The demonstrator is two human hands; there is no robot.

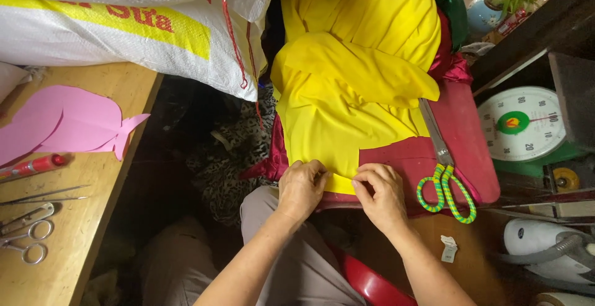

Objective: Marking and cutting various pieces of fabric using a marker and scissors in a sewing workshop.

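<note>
On the wooden table (pixel 80 219) far to the left of the bright yellow fabric (pixel 347 95) lie a pink paper pattern piece (pixel 62 123), a red marker pen (pixel 34 166) and small metal scissors (pixel 28 235), with a white woven sack with a yellow band (pixel 124 27) above them. The yellow fabric is heaped on a red satin cloth (pixel 458 139) spread over a red stool-like surface in front of the person, and its near edge hangs toward the knees. The left hand (pixel 302 187) is curled closed, its fingertips pinching that near edge of the yellow fabric; just beside it the right hand (pixel 379 191) is likewise closed, thumb and forefinger nipping the same edge at the corner where yellow meets red. To work this hem well, the two pinches should probably stay close together and pull evenly, so the slippery cloth keeps flat and the edge straight, while the heap above is left undisturbed. Right of the yellow fabric lie large shears with green-and-yellow wrapped handles (pixel 445 176), blades pointing away, near enough to snag a sleeve. Farther right stand a green dial weighing scale (pixel 524 126) and a white steam iron (pixel 545 244).
</note>
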